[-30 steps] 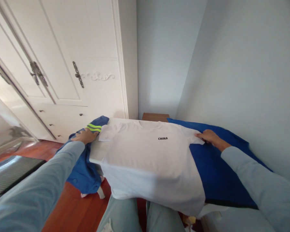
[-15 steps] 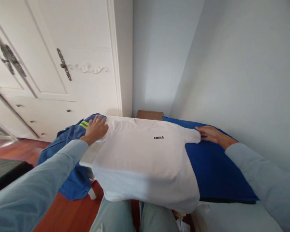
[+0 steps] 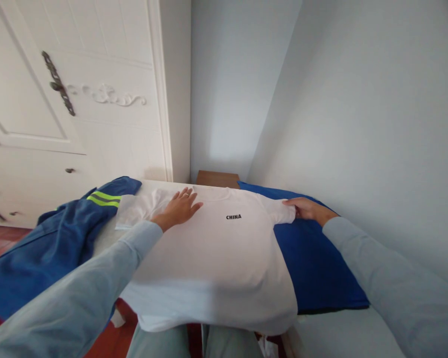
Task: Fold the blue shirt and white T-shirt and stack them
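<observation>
A white T-shirt [image 3: 216, 258] printed with the word CHINA lies spread flat on a small white table [image 3: 102, 233], its hem hanging over the near edge. My left hand [image 3: 179, 209] lies flat and open on the shirt's left shoulder, fingers stretched toward the collar. My right hand [image 3: 302, 208] rests at the end of the right sleeve, its fingers closed on the sleeve's edge. Both my arms are in light blue sleeves.
A blue work jacket with yellow-green stripes [image 3: 56, 238] hangs off the table's left side. A blue cloth [image 3: 313, 268] lies under the shirt at right, against the wall. A white wardrobe [image 3: 78, 114] stands at left; a brown wooden piece [image 3: 218, 178] sits behind the table.
My left hand has moved right, from the blue jacket and left sleeve onto the shirt's shoulder near the collar. The view has swung left. My right hand stays at the right sleeve.
</observation>
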Available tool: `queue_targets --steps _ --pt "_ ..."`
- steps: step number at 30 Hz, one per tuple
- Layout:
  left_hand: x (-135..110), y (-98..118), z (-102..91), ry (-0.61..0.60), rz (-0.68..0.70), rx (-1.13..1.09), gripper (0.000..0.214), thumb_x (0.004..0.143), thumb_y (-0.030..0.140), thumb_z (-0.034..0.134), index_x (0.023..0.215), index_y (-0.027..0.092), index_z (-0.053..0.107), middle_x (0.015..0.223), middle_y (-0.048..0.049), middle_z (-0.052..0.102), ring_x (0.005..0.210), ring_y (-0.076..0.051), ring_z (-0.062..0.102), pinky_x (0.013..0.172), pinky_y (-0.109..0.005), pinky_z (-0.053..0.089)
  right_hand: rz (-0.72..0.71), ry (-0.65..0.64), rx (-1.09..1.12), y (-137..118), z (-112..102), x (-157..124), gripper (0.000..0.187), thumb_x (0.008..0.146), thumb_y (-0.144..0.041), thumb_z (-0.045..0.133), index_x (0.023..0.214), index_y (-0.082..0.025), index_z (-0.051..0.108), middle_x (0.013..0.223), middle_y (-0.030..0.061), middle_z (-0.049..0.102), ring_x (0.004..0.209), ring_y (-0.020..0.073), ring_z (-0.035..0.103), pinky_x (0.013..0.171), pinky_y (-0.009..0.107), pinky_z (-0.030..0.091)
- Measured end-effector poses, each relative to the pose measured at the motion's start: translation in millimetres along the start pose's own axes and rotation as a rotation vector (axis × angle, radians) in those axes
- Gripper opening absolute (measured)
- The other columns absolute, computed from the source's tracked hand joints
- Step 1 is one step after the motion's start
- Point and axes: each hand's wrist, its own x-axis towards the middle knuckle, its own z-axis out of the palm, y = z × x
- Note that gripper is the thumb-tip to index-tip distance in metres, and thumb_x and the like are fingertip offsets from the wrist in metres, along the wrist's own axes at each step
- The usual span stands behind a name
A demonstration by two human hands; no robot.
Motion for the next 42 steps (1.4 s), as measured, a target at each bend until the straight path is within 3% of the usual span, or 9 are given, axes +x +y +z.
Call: queue_targets --steps 10,14,18,23,27,31,34,39,42 --pt "12 12 33.3 -0.166 0.067 -0.110 0.068 0.102 0.056 0.018 0.151 0.014 0.039 0.160 -0.0180 0.034 0.150 -0.029 0.025 0.120 -0.047 0.019 -0.074 0.014 0.175 -21 10 -22 0.008 0.070 -0.015 0.067 0.077 -0.020 0.064 0.073 0.0042 0.071 0.067 0.0182 0.065 0.068 0.030 0.057" --pt "12 11 34.2 -0.155 0.055 -0.109 0.069 0.101 0.057 0.020 0.151 0.013 0.039 0.159 -0.0183 0.034 0.150 -0.029 0.027 0.120 -0.047 0.019 -0.088 0.252 0.015 -36 23 -22 0.014 0.066 -0.011 0.071 0.075 -0.017 0.062 0.064 0.0033 0.064 0.061 0.0182 0.061 0.059 0.029 0.053" --pt "12 14 32.7 -0.153 0.040 -0.114 0.068 0.101 0.056 0.022 0.150 0.013 0.040 0.159 -0.0185 0.034 0.149 -0.030 0.027 0.119 -0.048 0.021 -0.350 0.437 -0.160 -55 64 -31 0.034 0.070 -0.018 0.076 0.101 -0.019 0.062 0.073 -0.0006 0.063 0.064 0.0148 0.060 0.051 0.022 0.047" --pt "11 14 31.0 -0.145 0.043 -0.125 0.067 0.101 0.055 0.024 0.150 0.012 0.041 0.159 -0.0193 0.034 0.149 -0.030 0.028 0.120 -0.048 0.021 -0.270 -0.040 -0.329 -70 125 -50 0.065 0.074 -0.048 0.081 0.127 -0.021 0.053 0.099 0.0101 0.071 0.076 0.0207 0.068 0.052 0.024 0.052" --pt "11 14 31.5 -0.124 0.043 -0.143 0.064 0.101 0.055 0.026 0.149 0.016 0.043 0.159 -0.0178 0.035 0.149 -0.030 0.030 0.119 -0.049 0.022 -0.343 0.018 -0.484 -68 133 -41 0.056 0.083 -0.047 0.074 0.128 -0.020 0.054 0.101 0.0108 0.071 0.077 0.0206 0.067 0.056 0.026 0.052" --pt "11 14 31.5 -0.128 0.043 -0.129 0.065 0.101 0.055 0.026 0.148 0.014 0.042 0.159 -0.0181 0.035 0.149 -0.029 0.029 0.120 -0.047 0.022 -0.514 0.202 -0.671 -57 118 -28 0.046 0.079 -0.032 0.077 0.121 -0.022 0.061 0.106 0.0112 0.071 0.088 0.0233 0.066 0.079 0.033 0.052" --pt "11 14 31.6 -0.123 0.048 -0.111 0.066 0.101 0.056 0.025 0.148 0.013 0.042 0.159 -0.0179 0.036 0.148 -0.029 0.030 0.120 -0.045 0.021 -0.458 0.205 -0.703 -51 111 -38 0.038 0.079 -0.037 0.077 0.112 -0.021 0.066 0.103 0.0115 0.072 0.090 0.0256 0.067 0.080 0.035 0.052" --pt "11 14 30.4 -0.127 0.036 -0.106 0.066 0.101 0.057 0.024 0.149 0.015 0.042 0.159 -0.0169 0.036 0.148 -0.028 0.030 0.120 -0.045 0.022 -0.263 -0.455 -0.539 -51 117 -86 0.047 0.084 -0.049 0.070 0.118 -0.017 0.066 0.094 0.0092 0.074 0.076 0.0208 0.070 0.057 0.026 0.051" --pt "10 16 27.8 -0.138 0.029 -0.112 0.066 0.101 0.056 0.025 0.149 0.015 0.042 0.159 -0.0171 0.036 0.148 -0.028 0.030 0.120 -0.045 0.021 -0.299 -0.524 -0.470 -51 119 -93 0.050 0.080 -0.044 0.074 0.122 -0.018 0.064 0.098 0.0095 0.074 0.076 0.0197 0.071 0.055 0.024 0.051"
